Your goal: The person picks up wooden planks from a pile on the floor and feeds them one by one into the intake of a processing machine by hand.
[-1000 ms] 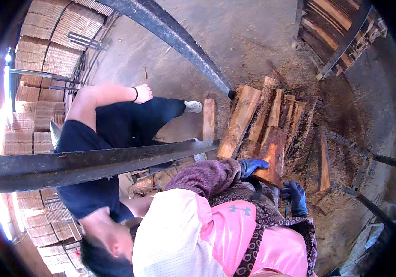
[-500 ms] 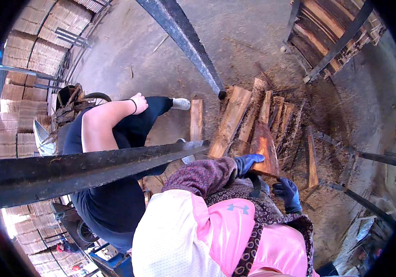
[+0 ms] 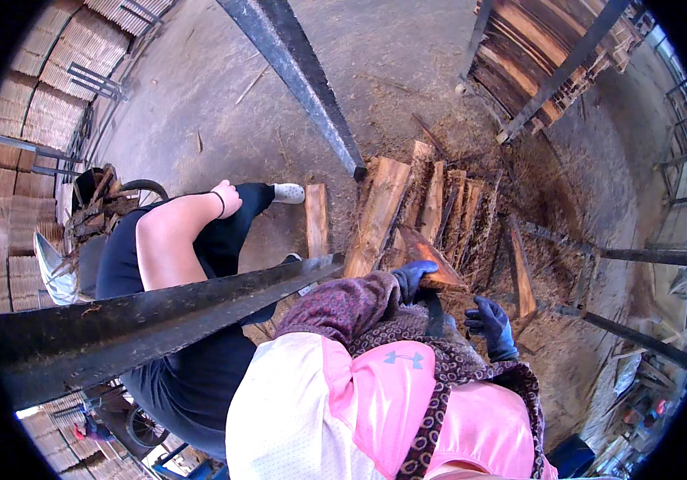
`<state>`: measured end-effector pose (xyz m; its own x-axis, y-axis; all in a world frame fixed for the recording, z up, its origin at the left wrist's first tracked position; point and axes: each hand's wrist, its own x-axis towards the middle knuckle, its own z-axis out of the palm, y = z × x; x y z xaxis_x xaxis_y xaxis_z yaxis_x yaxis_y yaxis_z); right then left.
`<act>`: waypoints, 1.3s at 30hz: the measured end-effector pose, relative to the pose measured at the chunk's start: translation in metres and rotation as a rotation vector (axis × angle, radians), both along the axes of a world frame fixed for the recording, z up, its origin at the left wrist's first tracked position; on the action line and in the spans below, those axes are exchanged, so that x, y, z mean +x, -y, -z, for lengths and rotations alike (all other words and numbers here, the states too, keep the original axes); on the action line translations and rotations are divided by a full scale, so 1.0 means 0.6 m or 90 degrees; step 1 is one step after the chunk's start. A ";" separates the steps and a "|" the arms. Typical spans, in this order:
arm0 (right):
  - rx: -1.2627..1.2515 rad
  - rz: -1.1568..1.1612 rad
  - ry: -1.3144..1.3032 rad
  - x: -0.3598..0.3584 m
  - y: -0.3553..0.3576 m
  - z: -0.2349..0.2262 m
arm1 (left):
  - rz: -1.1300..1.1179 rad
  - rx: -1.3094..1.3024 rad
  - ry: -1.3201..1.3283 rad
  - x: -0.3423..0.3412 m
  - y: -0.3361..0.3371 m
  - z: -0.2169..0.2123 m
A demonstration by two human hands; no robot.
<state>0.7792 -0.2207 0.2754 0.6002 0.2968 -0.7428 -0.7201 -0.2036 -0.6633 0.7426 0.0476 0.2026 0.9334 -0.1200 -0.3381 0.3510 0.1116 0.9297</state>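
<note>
My left hand (image 3: 411,277), in a dark blue glove with a purple patterned sleeve, grips the near end of a reddish-brown wood slab (image 3: 433,258). The slab tilts up over a pile of rough wood slabs (image 3: 391,204) lying on the dirt floor. My right hand (image 3: 490,325), also in a blue glove, hangs just right of it with fingers apart and nothing in it. My pink and white top fills the lower middle of the view.
Another person in black clothes (image 3: 175,240) stands close on my left, bare arm bent. A dark steel beam (image 3: 151,308) crosses in front of me, a second beam (image 3: 299,80) runs ahead. Stacked planks (image 3: 531,56) sit at upper right, board stacks (image 3: 7,168) at left.
The person on my left has straightened up and their head has left the view. My left hand keeps its grip on the slab, which now sits slightly higher.
</note>
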 end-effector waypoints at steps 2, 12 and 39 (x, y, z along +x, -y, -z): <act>0.006 -0.011 0.003 -0.005 0.004 -0.003 | 0.046 0.085 0.030 -0.005 0.001 0.049; 0.013 -0.029 0.018 -0.009 -0.010 -0.009 | -0.075 0.159 0.249 -0.024 0.027 0.149; 0.086 -0.256 -0.066 0.119 -0.032 0.176 | -0.264 0.118 -0.072 -0.455 -0.015 -0.220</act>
